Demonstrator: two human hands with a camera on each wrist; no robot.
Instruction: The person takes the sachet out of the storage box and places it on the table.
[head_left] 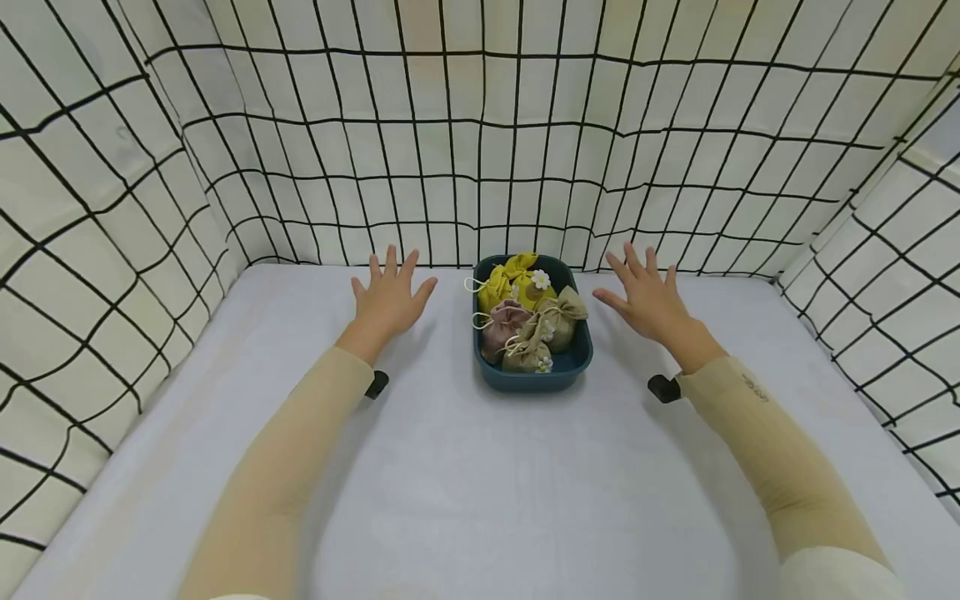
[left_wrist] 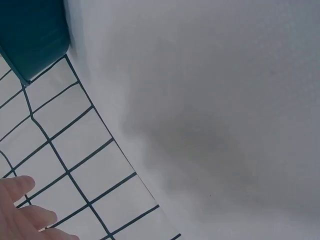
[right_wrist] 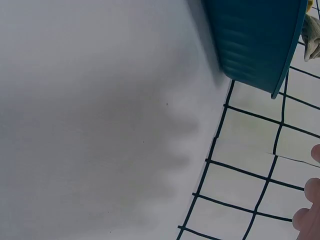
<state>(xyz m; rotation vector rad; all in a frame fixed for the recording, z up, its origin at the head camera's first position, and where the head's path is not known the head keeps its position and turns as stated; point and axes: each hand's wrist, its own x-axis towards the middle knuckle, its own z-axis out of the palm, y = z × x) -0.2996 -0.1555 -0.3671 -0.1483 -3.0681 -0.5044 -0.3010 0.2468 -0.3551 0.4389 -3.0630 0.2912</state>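
Note:
A dark teal plastic basin [head_left: 528,382] stands near the back of the table, holding several small drawstring pouches. Two yellow pouches [head_left: 492,292] lie at its back, a mauve pouch [head_left: 504,329] at the front left, and olive-beige pouches [head_left: 562,321] at the front and right, some with white flowers. To the left of the basin, my left hand [head_left: 388,302] hovers with fingers spread, holding nothing. My right hand [head_left: 651,302] is likewise spread and bare on the other side, apart from the basin. Each wrist view catches only some fingertips and the basin's outer wall [right_wrist: 255,40].
White cloth covers the table [head_left: 510,492]. Walls of white sheet with a black grid [head_left: 480,121] enclose it at the back, left and right. A small black device [head_left: 377,385] sits under the left wrist, and a similar black device [head_left: 663,388] under the right.

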